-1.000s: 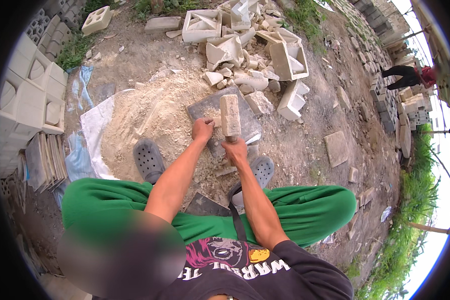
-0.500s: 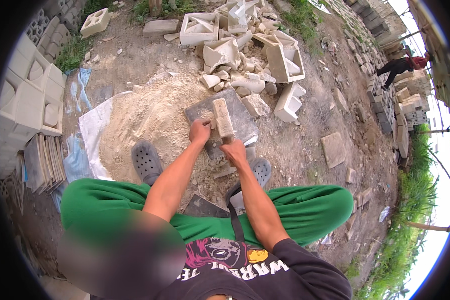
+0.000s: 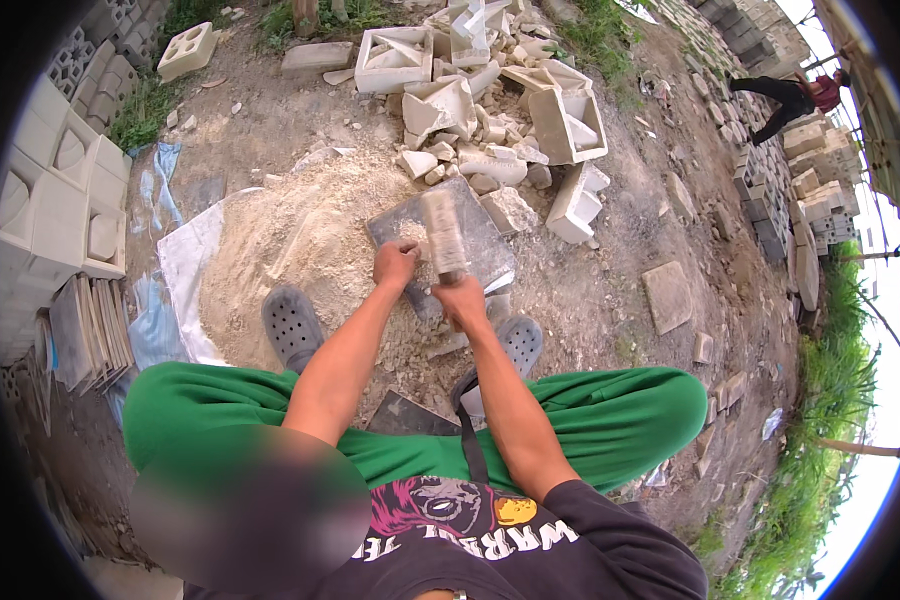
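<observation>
My right hand (image 3: 460,298) is wrapped round the lower end of a pale, dusty, block-shaped mallet (image 3: 444,232), blurred by motion. It hangs over a dark flat slab (image 3: 485,225) on the ground between my feet. My left hand (image 3: 397,262) rests at the slab's left part with its fingers curled in, beside pale crumbs (image 3: 410,230). Whatever those fingers may hold is too small to make out. A broad heap of pale crushed grit (image 3: 280,235) lies left of the slab, on a white sheet (image 3: 182,262).
Beyond the slab is a pile of broken pale blocks (image 3: 482,130). Pale moulded blocks (image 3: 45,215) are stacked at the left, above a row of thin boards (image 3: 90,325). A flat stone (image 3: 667,298) lies to the right. Another person (image 3: 792,100) is at the far right, near stacked grey blocks.
The mallet has shifted slightly left and is now blurred, its long face turned more toward me. My left hand has barely moved. The person far off has changed stance, with legs spread wider.
</observation>
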The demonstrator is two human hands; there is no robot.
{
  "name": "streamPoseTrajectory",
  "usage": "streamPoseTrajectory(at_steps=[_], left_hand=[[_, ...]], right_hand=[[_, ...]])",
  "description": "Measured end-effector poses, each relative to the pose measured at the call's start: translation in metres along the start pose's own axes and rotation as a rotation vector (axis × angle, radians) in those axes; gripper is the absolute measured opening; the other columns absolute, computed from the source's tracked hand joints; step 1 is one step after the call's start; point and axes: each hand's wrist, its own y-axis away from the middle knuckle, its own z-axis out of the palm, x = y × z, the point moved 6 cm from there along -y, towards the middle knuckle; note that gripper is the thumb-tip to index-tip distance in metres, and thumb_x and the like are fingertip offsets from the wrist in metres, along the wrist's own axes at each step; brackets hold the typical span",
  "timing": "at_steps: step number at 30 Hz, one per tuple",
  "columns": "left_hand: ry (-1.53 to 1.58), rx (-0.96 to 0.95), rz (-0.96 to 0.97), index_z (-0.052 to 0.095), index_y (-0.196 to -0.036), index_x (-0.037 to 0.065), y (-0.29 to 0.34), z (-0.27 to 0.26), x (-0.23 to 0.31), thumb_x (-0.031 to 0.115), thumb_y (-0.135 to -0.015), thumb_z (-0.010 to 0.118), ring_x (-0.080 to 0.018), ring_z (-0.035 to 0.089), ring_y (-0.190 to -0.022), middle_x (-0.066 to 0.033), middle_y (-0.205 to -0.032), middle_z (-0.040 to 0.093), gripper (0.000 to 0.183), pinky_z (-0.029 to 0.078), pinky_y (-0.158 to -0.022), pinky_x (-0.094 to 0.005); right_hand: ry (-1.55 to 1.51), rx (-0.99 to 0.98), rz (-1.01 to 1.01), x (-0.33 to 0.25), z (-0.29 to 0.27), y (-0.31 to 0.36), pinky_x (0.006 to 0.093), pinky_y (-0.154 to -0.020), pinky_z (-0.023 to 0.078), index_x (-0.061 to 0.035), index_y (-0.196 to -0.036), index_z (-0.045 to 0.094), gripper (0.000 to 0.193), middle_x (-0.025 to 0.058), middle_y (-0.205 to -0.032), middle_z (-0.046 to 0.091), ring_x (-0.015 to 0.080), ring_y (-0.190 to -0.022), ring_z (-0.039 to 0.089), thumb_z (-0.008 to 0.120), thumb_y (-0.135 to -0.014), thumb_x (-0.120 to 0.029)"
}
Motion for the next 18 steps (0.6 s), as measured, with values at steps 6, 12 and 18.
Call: streamPoseTrajectory(at_steps=[6,12,18], left_hand=[[-0.1,0.043,-0.026,0.077,-0.1,0.01,0.01,-0.008,0.008,0.031,-0.087,0.072,-0.0244,0.072,-0.087,-0.0087,-0.095,0.076,0.025,0.054,-0.076,-0.0386],[-0.282,0.065,-0.031,0.076,-0.098,0.014,0.008,-0.008,0.007,0.037,-0.084,0.073,-0.0282,0.072,-0.088,-0.0087,-0.093,0.076,0.027,0.054,-0.076,-0.0424],[-0.206,-0.012,-0.065,0.077,-0.094,0.014,0.0,-0.012,-0.003,0.035,-0.081,0.077,-0.0261,0.073,-0.084,-0.0086,-0.09,0.076,0.025,0.055,-0.074,-0.0398]], right_hand=[[-0.21,-0.134,0.299,0.019,-0.005,0.006,0.0356,-0.051,0.053,0.0046,-0.072,0.068,0.024,0.0103,-0.06,0.065,0.0214,-0.052,0.066,0.073,-0.069,-0.019],[-0.382,0.015,0.143,-0.05,-0.061,0.0,0.0364,-0.053,0.053,0.0055,-0.08,0.07,0.027,0.011,-0.062,0.066,0.0189,-0.051,0.065,0.073,-0.073,-0.02],[-0.271,0.108,-0.128,-0.041,-0.034,0.004,0.0417,-0.065,0.053,0.0034,-0.089,0.069,0.034,0.0184,-0.077,0.071,0.0305,-0.073,0.071,0.075,-0.075,-0.027]])
